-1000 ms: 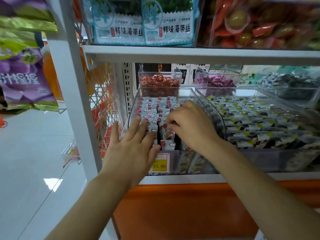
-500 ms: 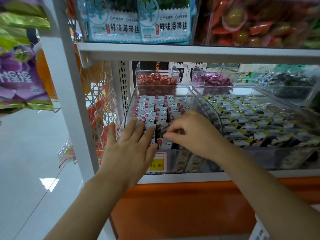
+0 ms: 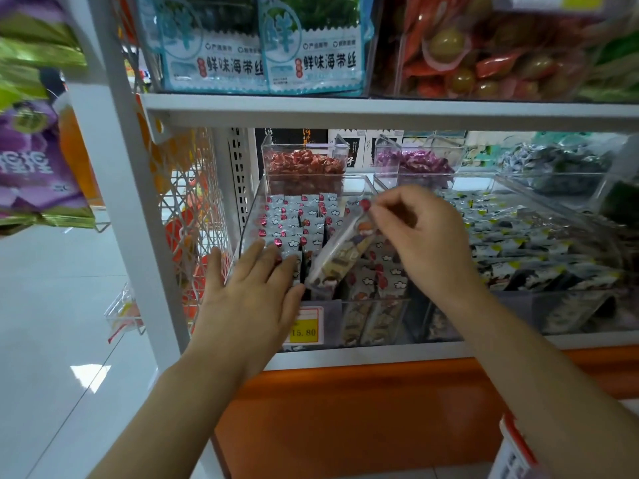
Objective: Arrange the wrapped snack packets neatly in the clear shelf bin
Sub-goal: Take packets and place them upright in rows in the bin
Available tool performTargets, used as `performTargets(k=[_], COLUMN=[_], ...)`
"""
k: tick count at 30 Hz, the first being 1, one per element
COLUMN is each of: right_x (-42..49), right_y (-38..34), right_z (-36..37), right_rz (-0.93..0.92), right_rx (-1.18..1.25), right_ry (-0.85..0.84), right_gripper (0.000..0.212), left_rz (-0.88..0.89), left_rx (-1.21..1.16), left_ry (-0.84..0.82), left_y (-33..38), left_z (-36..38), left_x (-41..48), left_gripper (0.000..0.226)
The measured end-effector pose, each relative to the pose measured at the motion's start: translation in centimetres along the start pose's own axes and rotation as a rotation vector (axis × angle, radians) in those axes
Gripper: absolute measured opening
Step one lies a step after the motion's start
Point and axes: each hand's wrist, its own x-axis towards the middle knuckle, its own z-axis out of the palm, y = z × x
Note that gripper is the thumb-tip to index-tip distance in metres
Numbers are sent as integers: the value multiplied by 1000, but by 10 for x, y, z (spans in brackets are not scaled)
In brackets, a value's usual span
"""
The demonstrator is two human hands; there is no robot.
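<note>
While my right hand (image 3: 425, 243) pinches the packet (image 3: 340, 252), its long axis slants down toward the front edge of the bin (image 3: 332, 319), nearest my flat, empty left hand (image 3: 249, 295).

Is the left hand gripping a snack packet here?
No, the left hand lies flat with straight fingers on the rows of packets, while the right hand pinches the one lifted packet.
</note>
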Motion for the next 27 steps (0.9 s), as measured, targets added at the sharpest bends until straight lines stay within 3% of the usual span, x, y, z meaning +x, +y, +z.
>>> performTargets(k=[5,9,13,20,24,27], right_x=[-7,-14,-22,-26,-26,-24], right_y=[7,7,7,10,12,14], right_z=[-17,-20,-19,-19,-20,-21], right_rz=[132,303,470,563,637,719], right_rx=[158,407,628,724,772,939], right_ry=[161,175,132,-7,-32,-45], right_gripper=[9,14,14,11,12,23], left_rz=[54,-50,-124,-385,-415,-447], left_rx=[-286,-916,-1189,-1811,-1915,-1944], left_ry=[323,172,188,37,61,58], left_y=[8,22,26,24,23,24], left_z=[-13,-19,-18,-21,-23,-22], left_x=[4,2,5,10,12,14], left_gripper=[53,54,18,25,29,29])
